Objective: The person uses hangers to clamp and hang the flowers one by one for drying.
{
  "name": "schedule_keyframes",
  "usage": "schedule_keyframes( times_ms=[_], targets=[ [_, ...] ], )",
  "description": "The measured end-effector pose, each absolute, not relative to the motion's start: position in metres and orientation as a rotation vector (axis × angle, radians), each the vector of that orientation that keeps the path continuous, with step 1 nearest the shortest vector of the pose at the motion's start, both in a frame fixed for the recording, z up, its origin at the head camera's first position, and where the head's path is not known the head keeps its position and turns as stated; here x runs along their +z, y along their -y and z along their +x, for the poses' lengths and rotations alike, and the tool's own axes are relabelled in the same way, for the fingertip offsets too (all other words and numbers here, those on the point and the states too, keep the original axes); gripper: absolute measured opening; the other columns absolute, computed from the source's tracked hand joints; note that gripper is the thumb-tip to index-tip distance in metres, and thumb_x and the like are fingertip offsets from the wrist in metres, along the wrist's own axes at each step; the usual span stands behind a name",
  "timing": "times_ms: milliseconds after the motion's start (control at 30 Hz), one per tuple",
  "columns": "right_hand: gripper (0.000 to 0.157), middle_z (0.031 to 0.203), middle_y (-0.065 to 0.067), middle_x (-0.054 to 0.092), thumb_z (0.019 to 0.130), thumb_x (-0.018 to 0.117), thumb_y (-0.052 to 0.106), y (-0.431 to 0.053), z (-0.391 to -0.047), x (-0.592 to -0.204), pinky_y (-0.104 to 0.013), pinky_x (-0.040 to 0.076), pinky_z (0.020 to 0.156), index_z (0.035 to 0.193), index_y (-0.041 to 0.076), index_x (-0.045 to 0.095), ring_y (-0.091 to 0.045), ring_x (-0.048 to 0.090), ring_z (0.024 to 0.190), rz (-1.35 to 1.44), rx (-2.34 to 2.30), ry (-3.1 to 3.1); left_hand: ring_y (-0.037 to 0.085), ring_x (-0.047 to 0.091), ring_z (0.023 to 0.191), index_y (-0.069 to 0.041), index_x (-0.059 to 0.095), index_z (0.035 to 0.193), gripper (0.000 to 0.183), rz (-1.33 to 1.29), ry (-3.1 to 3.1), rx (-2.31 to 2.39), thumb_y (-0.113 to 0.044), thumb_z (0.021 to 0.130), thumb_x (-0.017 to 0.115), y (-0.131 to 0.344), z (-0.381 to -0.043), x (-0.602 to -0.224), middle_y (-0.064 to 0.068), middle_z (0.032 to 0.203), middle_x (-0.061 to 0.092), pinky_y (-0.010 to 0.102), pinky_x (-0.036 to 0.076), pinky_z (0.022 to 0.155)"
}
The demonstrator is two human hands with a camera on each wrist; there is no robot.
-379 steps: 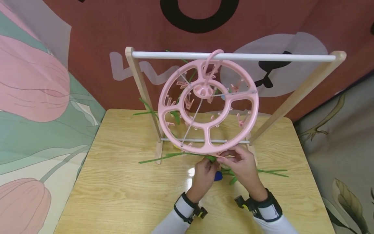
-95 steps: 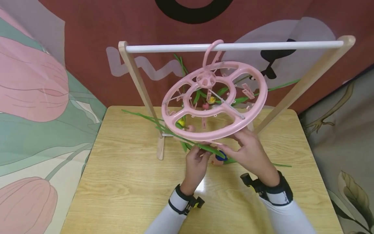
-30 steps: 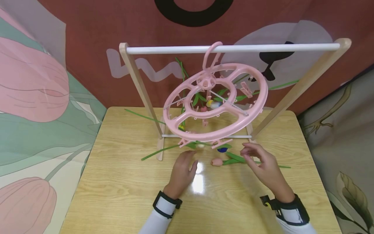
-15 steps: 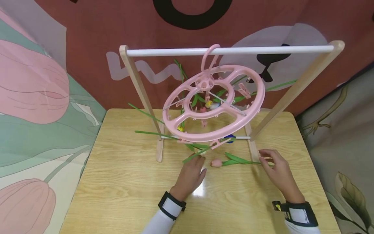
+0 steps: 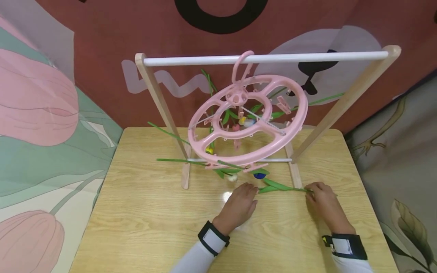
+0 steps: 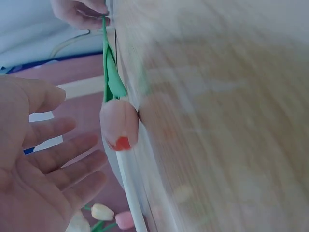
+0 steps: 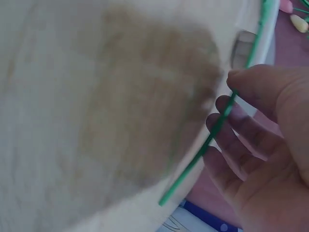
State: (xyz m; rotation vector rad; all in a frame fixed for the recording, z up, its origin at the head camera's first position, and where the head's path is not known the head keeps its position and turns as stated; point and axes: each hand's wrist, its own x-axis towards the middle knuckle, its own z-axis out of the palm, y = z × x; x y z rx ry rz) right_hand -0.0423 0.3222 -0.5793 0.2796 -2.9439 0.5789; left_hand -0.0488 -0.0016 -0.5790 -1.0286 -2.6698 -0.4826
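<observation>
A pink artificial tulip point(image 6: 119, 123) with green leaves point(image 5: 276, 185) lies along the front of the table. My right hand point(image 5: 324, 201) pinches its stem point(image 7: 217, 126) between thumb and fingertips near the free end. At the blossom end, my left hand point(image 5: 237, 206) reaches in with spread, loosely bent fingers, holding nothing; it hides the blossom in the head view. Above, a round pink clip hanger point(image 5: 247, 156) hangs tilted. At its front rim, pink clips hold a white tulip point(image 5: 233, 177) and a blue tulip point(image 5: 260, 176).
A wooden rack with a white top bar point(image 5: 191, 60) carries the hanger; its right foot point(image 5: 295, 176) stands just behind the tulip stem. More tulips, including a yellow one point(image 5: 209, 150), hang at the hanger's back and left. Pink clips point(image 5: 283, 105) dangle around it.
Both hands earlier worked at the hanger's front rim with a tulip and clip, then let go. The hands came down to the pink tulip; the right took its stem. The clipped tulips swung.
</observation>
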Motion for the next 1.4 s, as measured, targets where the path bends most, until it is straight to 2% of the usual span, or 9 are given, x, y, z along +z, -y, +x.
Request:
schedule_keyframes(
  times_ms=[267, 433, 567, 733, 933, 1167, 1200, 1300, 1400],
  targets=[
    [0.023, 0.092, -0.018, 0.067, 0.077, 0.082, -0.011, -0.318, -0.044, -0.579, -0.055, 0.057, 0.071, 0.098, -0.003, 0.074, -0.038, 0.064, 0.085, 0.390, 0.486, 2.884, 0.023, 0.063, 0.125, -0.006, 0.065, 0.128, 0.039, -1.097, 2.633, -0.413, -0.022, 0.093, 0.073, -0.014, -0.046, -0.573, 0.009, 0.128, 0.068, 0.032, 0.048, 0.114],
    [0.026, 0.089, -0.016, 0.065, 0.074, 0.082, -0.015, -0.313, -0.046, -0.561, -0.049, 0.056, 0.067, 0.096, -0.004, 0.075, -0.034, 0.062, 0.081, 0.480, 0.438, 2.788, 0.023, 0.060, 0.130, -0.004, 0.061, 0.134, 0.046, -1.120, 2.593, -0.429, -0.020, 0.093, 0.072, -0.021, -0.048, -0.566, 0.012, 0.133, 0.065, 0.030, 0.044, 0.118],
    [0.029, 0.086, -0.015, 0.060, 0.071, 0.080, -0.020, -0.304, -0.048, -0.539, -0.042, 0.050, 0.060, 0.093, -0.003, 0.076, -0.030, 0.057, 0.075, 0.586, 0.370, 2.696, 0.022, 0.060, 0.128, -0.004, 0.060, 0.134, 0.047, -1.097, 2.581, -0.436, -0.019, 0.092, 0.074, -0.025, -0.054, -0.559, 0.010, 0.132, 0.064, 0.028, 0.044, 0.118],
    [0.032, 0.087, -0.014, 0.061, 0.071, 0.079, -0.021, -0.289, -0.048, -0.510, -0.036, 0.043, 0.056, 0.097, -0.003, 0.078, -0.027, 0.053, 0.072, 0.694, 0.256, 2.659, 0.018, 0.067, 0.114, -0.006, 0.062, 0.134, 0.049, -1.036, 2.588, -0.343, -0.024, 0.091, 0.078, -0.028, -0.061, -0.554, 0.005, 0.124, 0.069, 0.027, 0.054, 0.103],
    [0.031, 0.088, -0.013, 0.062, 0.073, 0.080, -0.016, -0.272, -0.046, -0.486, -0.035, 0.042, 0.052, 0.100, -0.002, 0.079, -0.026, 0.055, 0.071, 0.788, 0.160, 2.645, 0.013, 0.070, 0.087, -0.012, 0.072, 0.119, 0.027, -0.968, 2.543, -0.251, -0.016, 0.093, 0.077, -0.028, -0.064, -0.553, -0.001, 0.103, 0.073, 0.022, 0.060, 0.075],
    [0.035, 0.090, -0.013, 0.064, 0.071, 0.080, -0.014, -0.256, -0.040, -0.470, -0.040, 0.045, 0.054, 0.101, 0.002, 0.078, -0.030, 0.059, 0.077, 0.873, 0.141, 2.597, 0.011, 0.067, 0.080, -0.013, 0.073, 0.103, 0.022, -0.983, 2.624, -0.360, 0.001, 0.086, 0.076, -0.025, -0.063, -0.551, -0.002, 0.091, 0.070, 0.022, 0.058, 0.070],
    [0.035, 0.092, -0.014, 0.065, 0.072, 0.079, -0.015, -0.254, -0.039, -0.468, -0.041, 0.047, 0.056, 0.103, 0.003, 0.078, -0.031, 0.060, 0.080, 0.880, 0.157, 2.597, 0.011, 0.068, 0.081, -0.013, 0.074, 0.102, 0.023, -0.983, 2.634, -0.370, 0.002, 0.085, 0.076, -0.024, -0.062, -0.550, -0.002, 0.090, 0.070, 0.021, 0.058, 0.070],
    [0.018, 0.097, -0.013, 0.068, 0.098, 0.062, -0.005, -0.248, -0.036, -0.465, -0.044, 0.053, 0.066, 0.107, 0.003, 0.076, -0.031, 0.063, 0.089, 0.920, 0.279, 2.554, 0.011, 0.069, 0.083, -0.013, 0.074, 0.102, 0.025, -0.982, 2.662, -0.397, 0.004, 0.084, 0.076, -0.022, -0.062, -0.551, -0.002, 0.091, 0.070, 0.020, 0.058, 0.070],
    [0.038, 0.098, -0.007, 0.072, 0.111, 0.040, 0.015, -0.240, -0.035, -0.464, -0.039, 0.054, 0.073, 0.107, 0.004, 0.077, -0.025, 0.065, 0.089, 0.972, 0.480, 2.435, 0.010, 0.069, 0.083, -0.013, 0.073, 0.101, 0.025, -0.961, 2.683, -0.465, 0.006, 0.085, 0.074, -0.019, -0.064, -0.554, -0.002, 0.092, 0.071, 0.019, 0.058, 0.069]
  ],
)
